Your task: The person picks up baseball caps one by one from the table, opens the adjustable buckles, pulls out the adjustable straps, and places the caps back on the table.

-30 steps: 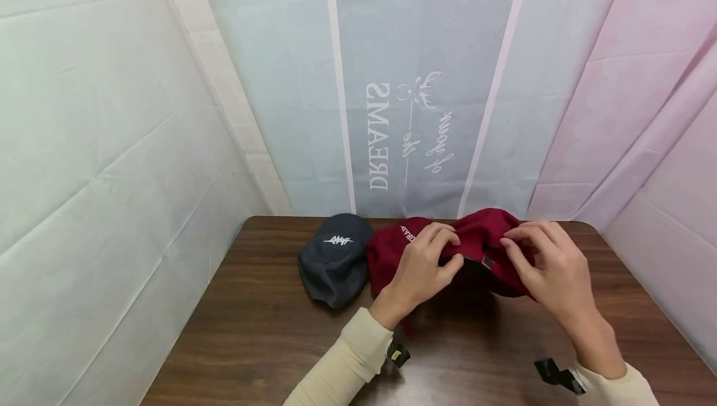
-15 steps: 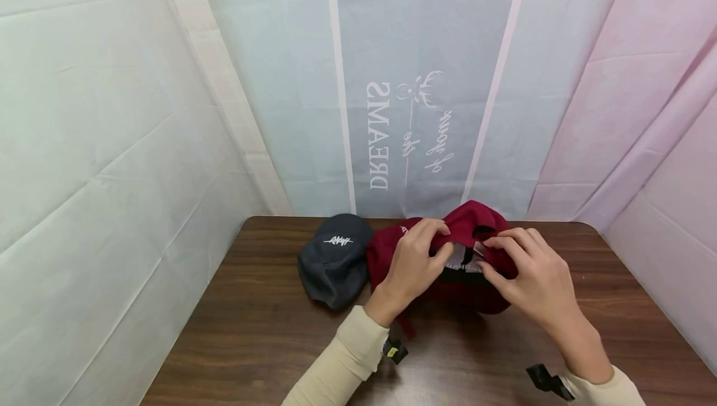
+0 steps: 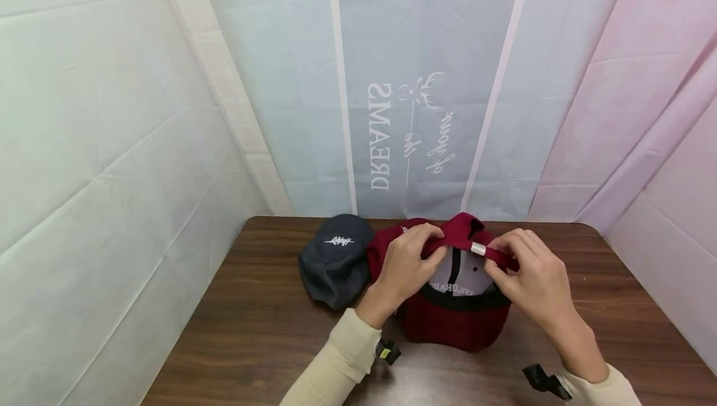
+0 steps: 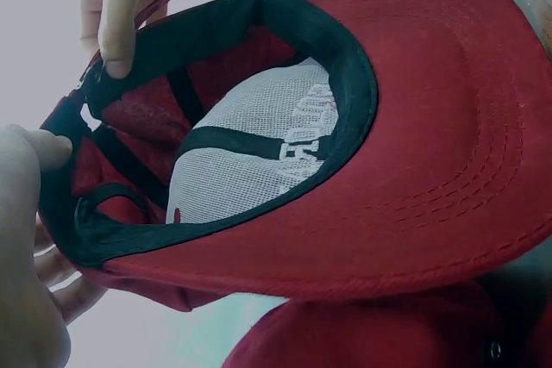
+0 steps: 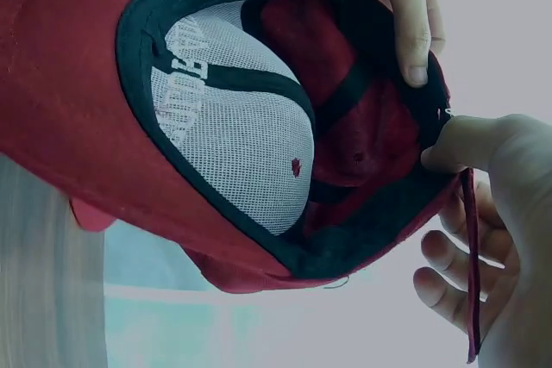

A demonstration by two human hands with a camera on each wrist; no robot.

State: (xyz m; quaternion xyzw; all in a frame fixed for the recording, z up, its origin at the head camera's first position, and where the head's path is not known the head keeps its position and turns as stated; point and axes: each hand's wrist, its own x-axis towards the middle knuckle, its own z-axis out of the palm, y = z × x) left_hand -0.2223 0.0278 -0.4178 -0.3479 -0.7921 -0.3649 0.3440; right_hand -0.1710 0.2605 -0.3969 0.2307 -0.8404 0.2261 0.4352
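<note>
Both hands hold up a dark red baseball cap (image 3: 456, 328) by its rear edge, its inside facing me and its brim low toward the near side. My left hand (image 3: 406, 264) pinches the rim on the left, thumb inside on the black sweatband (image 4: 328, 170). My right hand (image 3: 529, 275) pinches the rim by the back strap (image 3: 498, 257), near a silver buckle (image 3: 478, 248). In the right wrist view, the strap's loose end (image 5: 473, 273) hangs beside the right fingers. White mesh backing (image 5: 241, 127) with reversed lettering shows inside the crown.
A second dark red cap (image 3: 383, 246) lies behind my left hand, partly hidden by it. Left of that sits a dark grey cap (image 3: 335, 263) with white script. The brown wooden table (image 3: 252, 331) ends at a pale printed cloth backdrop (image 3: 414, 32).
The held cap has tipped so that its opening faces me and its brim comes down toward the near side. The right hand has shifted a little left. The other caps stay put.
</note>
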